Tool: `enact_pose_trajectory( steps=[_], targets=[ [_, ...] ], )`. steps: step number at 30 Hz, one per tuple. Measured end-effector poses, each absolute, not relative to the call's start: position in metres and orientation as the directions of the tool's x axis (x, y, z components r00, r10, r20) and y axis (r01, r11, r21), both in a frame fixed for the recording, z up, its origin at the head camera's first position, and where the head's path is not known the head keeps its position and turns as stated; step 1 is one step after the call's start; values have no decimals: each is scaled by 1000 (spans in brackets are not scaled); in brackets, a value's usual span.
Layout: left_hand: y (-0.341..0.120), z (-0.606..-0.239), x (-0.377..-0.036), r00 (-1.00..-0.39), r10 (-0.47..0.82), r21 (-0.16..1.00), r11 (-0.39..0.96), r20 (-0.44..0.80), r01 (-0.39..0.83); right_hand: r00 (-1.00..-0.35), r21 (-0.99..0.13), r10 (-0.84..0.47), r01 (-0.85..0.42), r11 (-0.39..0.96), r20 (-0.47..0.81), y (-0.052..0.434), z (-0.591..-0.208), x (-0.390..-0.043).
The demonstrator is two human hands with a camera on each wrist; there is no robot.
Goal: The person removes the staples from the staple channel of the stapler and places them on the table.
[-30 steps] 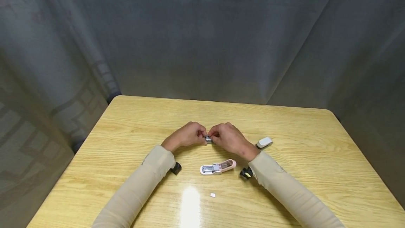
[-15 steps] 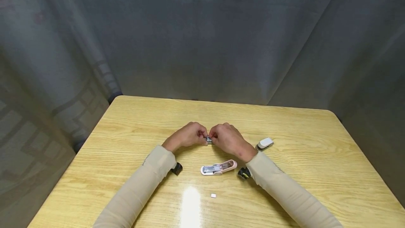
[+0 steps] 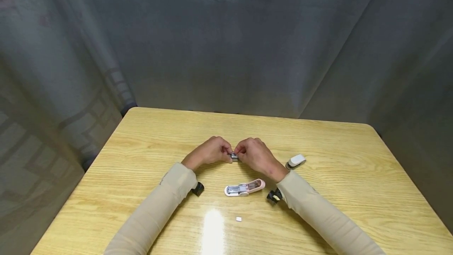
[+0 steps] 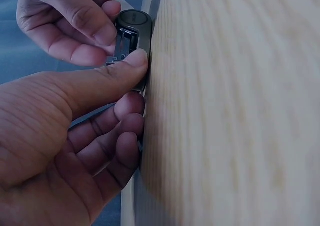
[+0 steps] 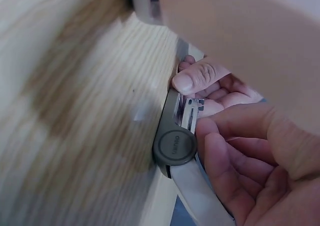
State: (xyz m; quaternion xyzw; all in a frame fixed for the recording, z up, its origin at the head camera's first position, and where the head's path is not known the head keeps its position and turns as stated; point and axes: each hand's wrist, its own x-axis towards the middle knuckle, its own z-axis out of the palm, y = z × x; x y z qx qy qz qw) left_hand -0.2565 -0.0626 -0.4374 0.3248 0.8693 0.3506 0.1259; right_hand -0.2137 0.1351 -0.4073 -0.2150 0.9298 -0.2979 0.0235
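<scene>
At table middle: both hands meet, well away from every edge.
Left hand [image 3: 209, 153]: pinches gray stapler [image 3: 233, 156].
Right hand [image 3: 255, 154]: pinches its other end.
Pink stapler [image 3: 245, 187]: nearer the front edge.

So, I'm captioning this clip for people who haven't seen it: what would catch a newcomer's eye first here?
Two hands meeting at the middle of the wooden table: the left hand and right hand both pinch a small grey metal stapler part between their fingertips. Just nearer the person lies an opened pink stapler, and a white stapler sits to the right.
</scene>
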Motion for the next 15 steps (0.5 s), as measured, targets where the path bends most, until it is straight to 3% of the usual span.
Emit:
enact_pose_trajectory(
  steps=[15],
  targets=[
    [-63, -435, -255, -751, 660, 685, 539, 17, 489, -907, -581, -401, -396, 711, 129, 135, -411, -211]
  ],
)
